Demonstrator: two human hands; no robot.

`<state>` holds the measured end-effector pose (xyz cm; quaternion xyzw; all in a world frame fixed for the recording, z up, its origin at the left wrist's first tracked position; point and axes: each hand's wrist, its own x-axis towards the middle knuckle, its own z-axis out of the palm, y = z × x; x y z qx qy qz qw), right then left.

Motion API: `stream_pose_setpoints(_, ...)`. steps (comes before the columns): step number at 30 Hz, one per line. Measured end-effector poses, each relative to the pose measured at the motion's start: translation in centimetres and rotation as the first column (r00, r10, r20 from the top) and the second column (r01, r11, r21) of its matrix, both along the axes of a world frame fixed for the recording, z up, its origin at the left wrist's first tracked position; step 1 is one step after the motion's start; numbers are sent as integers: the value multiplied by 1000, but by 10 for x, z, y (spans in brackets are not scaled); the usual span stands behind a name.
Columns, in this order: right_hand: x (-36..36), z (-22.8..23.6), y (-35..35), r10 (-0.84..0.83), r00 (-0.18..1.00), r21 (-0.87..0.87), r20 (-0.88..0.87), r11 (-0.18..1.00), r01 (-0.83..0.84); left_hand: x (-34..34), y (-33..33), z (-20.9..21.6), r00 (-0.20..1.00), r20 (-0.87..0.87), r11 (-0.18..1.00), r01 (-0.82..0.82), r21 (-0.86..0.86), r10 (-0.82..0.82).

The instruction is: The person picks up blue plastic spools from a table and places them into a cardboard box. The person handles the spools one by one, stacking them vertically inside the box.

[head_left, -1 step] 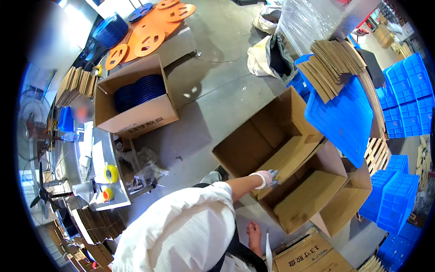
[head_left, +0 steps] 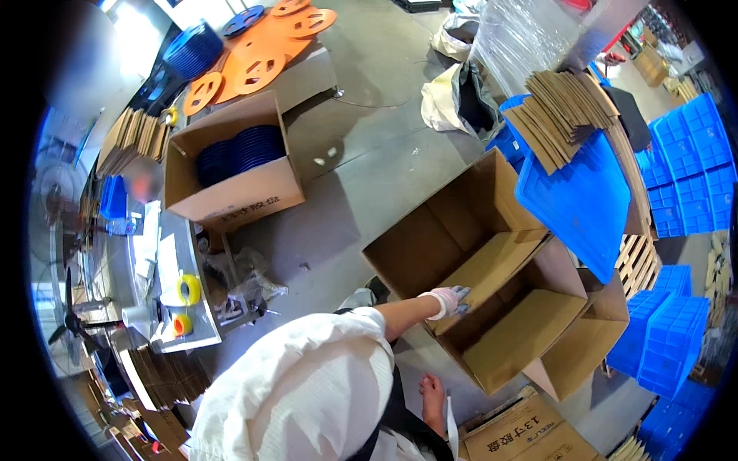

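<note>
Here, the gloved hand (head_left: 451, 300) meets an open carton's edge (head_left: 503, 270).

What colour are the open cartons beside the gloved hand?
The open cartons are brown, clearest in the head view.

The pinkish-white fabric glove (head_left: 440, 303) on the hand (head_left: 449, 301) turns grey at the fingers (head_left: 461, 293). Just below left of the hand, the loose cloth shirt (head_left: 300, 376) is white. Beside the hand, the large open cardboard box (head_left: 492, 265) is plain brown. Right of the hand, a broad flat plastic panel (head_left: 576, 207) is solid bright blue. Well up-left of the hand, flat slotted plastic discs (head_left: 247, 52) are orange. Below the hand, a closed cardboard carton (head_left: 538, 447) carries black print on brown.
</note>
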<state>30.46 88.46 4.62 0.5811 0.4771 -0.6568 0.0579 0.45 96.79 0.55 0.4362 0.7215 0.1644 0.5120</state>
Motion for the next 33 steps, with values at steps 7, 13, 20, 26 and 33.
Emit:
stream_pose_setpoints(7,-32,90,58,-161,913,140,-376,964,227,4,-188,124,871,-147,872,-430,232,469)
stream_pose_setpoints(13,-207,232,35,-540,643,-675,-543,736,48,-30,-373,137,529,115,478,-826,299,841)
stream_pose_setpoints(20,-349,292,-76,-469,303,-546,-829,565,-618,-79,-436,241,-305,938,-298,-922,-248,163)
stream_pose_setpoints(26,-480,255,-205,-335,487,-589,-807,523,-616,-138,-518,227,-291,916,-473,-871,-134,276)
stream_pose_setpoints(33,-523,230,-391,167,769,-748,-617,182,-639,-211,-592,176,-515,611,-551,-821,-151,601)
